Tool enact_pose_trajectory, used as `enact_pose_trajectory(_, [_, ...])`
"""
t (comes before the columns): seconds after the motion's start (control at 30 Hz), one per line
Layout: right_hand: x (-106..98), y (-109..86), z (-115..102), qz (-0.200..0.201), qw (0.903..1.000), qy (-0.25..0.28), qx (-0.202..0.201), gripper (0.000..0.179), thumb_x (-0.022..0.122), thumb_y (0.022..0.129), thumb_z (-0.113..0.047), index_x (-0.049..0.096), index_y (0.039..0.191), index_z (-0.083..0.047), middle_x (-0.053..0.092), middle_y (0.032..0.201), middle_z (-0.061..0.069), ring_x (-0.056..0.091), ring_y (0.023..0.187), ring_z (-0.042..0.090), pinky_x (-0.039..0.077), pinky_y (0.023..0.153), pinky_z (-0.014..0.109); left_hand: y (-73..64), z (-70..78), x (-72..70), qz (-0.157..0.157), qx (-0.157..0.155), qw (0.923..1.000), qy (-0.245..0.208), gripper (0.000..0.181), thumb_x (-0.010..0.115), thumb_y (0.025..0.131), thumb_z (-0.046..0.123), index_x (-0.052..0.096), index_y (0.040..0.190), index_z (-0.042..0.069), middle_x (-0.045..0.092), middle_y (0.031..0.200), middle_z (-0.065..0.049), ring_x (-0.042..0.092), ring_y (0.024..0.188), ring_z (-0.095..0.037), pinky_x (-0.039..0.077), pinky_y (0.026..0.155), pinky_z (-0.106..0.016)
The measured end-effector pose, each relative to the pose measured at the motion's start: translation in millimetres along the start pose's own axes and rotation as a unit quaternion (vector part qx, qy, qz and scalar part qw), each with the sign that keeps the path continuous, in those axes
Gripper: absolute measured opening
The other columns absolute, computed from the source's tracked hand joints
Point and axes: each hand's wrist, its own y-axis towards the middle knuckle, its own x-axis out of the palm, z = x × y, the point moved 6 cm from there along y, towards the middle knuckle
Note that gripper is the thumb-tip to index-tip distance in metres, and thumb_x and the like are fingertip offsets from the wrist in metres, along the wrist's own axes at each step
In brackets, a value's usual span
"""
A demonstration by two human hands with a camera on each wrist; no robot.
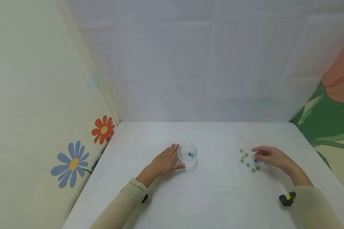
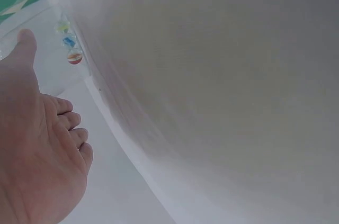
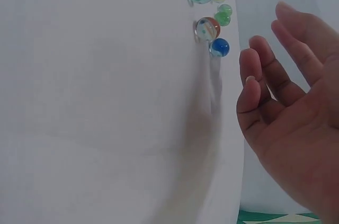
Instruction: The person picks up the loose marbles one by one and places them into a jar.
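My left hand [image 1: 165, 162] rests on the table with fingers extended and thumb spread, against the left side of a clear round container [image 1: 188, 160]. Inside it lie a few glass marbles; the left wrist view shows a blue marble [image 2: 69, 40] and an orange-and-white marble [image 2: 74, 56]. On the right, my right hand [image 1: 272, 156] hovers at the edge of a loose group of marbles, fingers loosely bent, with nothing visible between them. A dark blue marble [image 3: 220, 47] lies just by its fingertips, next to a brownish-striped marble [image 3: 206, 29].
Several greenish marbles [image 1: 247, 165] are scattered left of the right hand on the white table [image 1: 215, 197]. A white cloth backdrop [image 1: 189, 70] stands behind, and flower-patterned cloths [image 1: 31, 111] flank the table. A small black device [image 1: 287, 199] sits at the right cuff.
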Motion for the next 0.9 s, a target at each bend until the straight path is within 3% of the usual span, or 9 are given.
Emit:
enact_pose_trajectory(0.13, [0,0.5,10,-0.010,0.9999,0.005,0.010,0.050,0.066,0.099,-0.034,0.059,0.138,-0.004,0.064,0.124,0.017,0.061,0.109,0.029,0.054,0.083,0.035,0.1,0.8,-0.6,0.001,0.000,1.0000,0.004,0.097,0.048,0.097,0.068,0.020,0.160,0.000,0.021,0.167,-0.014,0.017,0.156,-0.028,0.019,0.127,-0.039])
enact_pose_trajectory(0.37, [1,2.7,24,-0.018,0.9997,-0.002,0.017,0.051,0.068,0.098,-0.036,0.060,0.137,-0.004,0.062,0.129,0.023,0.059,0.116,0.039,0.055,0.092,0.051,-0.2,0.8,-0.7,-0.006,-0.009,0.9999,-0.004,0.097,0.048,0.097,0.068,0.019,0.161,0.001,0.020,0.168,-0.014,0.016,0.156,-0.027,0.018,0.127,-0.039])
enact_pose_trajectory(0.5, [1,3.4,27,-0.021,0.9997,-0.005,0.014,0.050,0.070,0.096,-0.034,0.062,0.135,-0.004,0.062,0.130,0.024,0.058,0.118,0.040,0.054,0.094,0.055,0.5,-0.2,1.4,-0.006,-0.008,0.9999,-0.001,0.097,0.047,0.097,0.069,0.019,0.161,0.001,0.020,0.168,-0.014,0.016,0.156,-0.028,0.019,0.127,-0.039])
enact_pose_trajectory(0.73, [4,2.9,26,-0.039,0.9993,0.002,-0.002,0.045,0.073,0.094,-0.025,0.065,0.133,-0.004,0.067,0.116,0.010,0.060,0.106,0.024,0.054,0.087,0.037,1.0,-2.0,4.7,-0.007,-0.011,0.9999,0.005,0.098,0.044,0.097,0.070,0.017,0.161,0.002,0.018,0.169,-0.012,0.014,0.156,-0.026,0.018,0.127,-0.039])
enact_pose_trajectory(0.9, [6,3.5,26,-0.044,0.9990,-0.003,-0.003,0.045,0.074,0.093,-0.024,0.065,0.132,-0.003,0.067,0.114,0.008,0.060,0.105,0.023,0.053,0.087,0.037,0.6,-1.2,3.9,-0.002,-0.006,1.0000,0.002,0.098,0.045,0.097,0.070,0.019,0.161,0.001,0.020,0.168,-0.013,0.016,0.156,-0.027,0.019,0.127,-0.039])
